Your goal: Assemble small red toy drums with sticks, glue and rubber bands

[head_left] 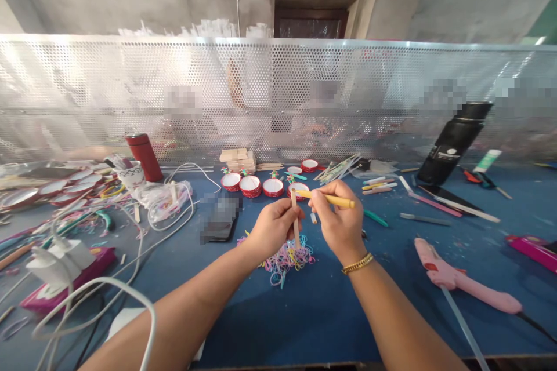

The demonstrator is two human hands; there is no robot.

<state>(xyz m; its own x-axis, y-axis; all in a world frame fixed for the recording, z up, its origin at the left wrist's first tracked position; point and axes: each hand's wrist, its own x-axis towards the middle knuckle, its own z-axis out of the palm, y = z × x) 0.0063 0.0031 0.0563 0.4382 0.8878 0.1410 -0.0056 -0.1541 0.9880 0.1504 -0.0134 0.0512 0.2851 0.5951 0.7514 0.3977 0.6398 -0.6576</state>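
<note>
In the head view, my left hand pinches a flat wooden craft stick, held upright. My right hand grips a yellow marker pen, and its tip end meets the upper part of the stick. Below both hands lies a pile of colourful small rubber bands on the blue table. Just behind the hands is a row of red-rimmed round tins with white tops, small coloured figures standing at their back edges. A gold bracelet circles my right wrist.
A pink glue gun lies at the right, near a leaning black bottle. On the left are white cables, a power strip, a phone and a red flask. A perforated metal screen spans the back.
</note>
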